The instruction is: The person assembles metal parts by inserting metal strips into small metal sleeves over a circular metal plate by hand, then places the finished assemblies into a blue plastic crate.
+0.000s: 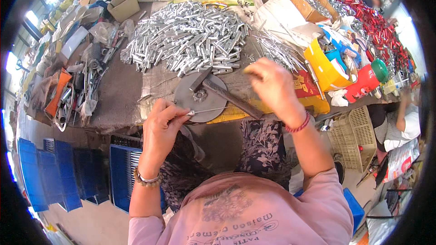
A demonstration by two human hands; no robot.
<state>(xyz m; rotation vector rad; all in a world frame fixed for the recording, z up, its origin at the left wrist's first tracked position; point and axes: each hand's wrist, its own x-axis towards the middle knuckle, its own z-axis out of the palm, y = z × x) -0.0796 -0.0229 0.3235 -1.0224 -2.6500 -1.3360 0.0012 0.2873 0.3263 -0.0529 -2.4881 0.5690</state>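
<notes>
My left hand [160,120] pinches a thin metal rod [210,110] by a small silver fitting at its end, over the near edge of a round grey metal disc [182,91]. Across that disc lies a hammer [234,99], its dark head near the middle and its wooden handle slanting toward my right knee. My right hand [274,86] hangs in the air right of the hammer, fingers bent and smeared by motion; whether it holds anything does not show. Beyond it lies a bunch of thin metal rods [278,51]. A big heap of short silver tubes [186,36] spreads behind the disc.
At right stand a yellow box [323,66], a red bottle with a green cap [365,81] and a heap of red parts [377,31]. Tools and bags crowd the left. Blue bins [50,172] and a beige crate [349,136] are below. Another person [402,120] sits far right.
</notes>
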